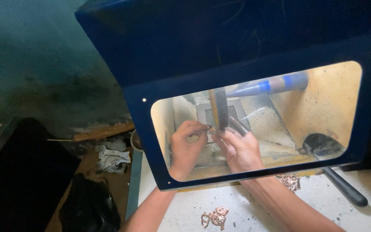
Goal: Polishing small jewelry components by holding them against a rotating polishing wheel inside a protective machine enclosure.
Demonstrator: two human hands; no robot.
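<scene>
Both my hands reach inside a dark blue hood point(159, 56) and show through its clear window point(323, 107). My left hand point(186, 148) and my right hand point(241, 150) pinch one small metal piece point(211, 129) between their fingertips. The piece is pressed against the lower edge of an upright polishing wheel point(220, 107). The wheel sits on a tapered spindle with a blue band point(267, 86) running off to the right.
Copper-coloured ornaments lie on the white bench, one point(214, 217) near my left forearm and another point(289, 181) beside my right. A black handle point(344, 187) sticks out at right. A crumpled rag point(113, 157) and a dark bag point(89, 206) lie left.
</scene>
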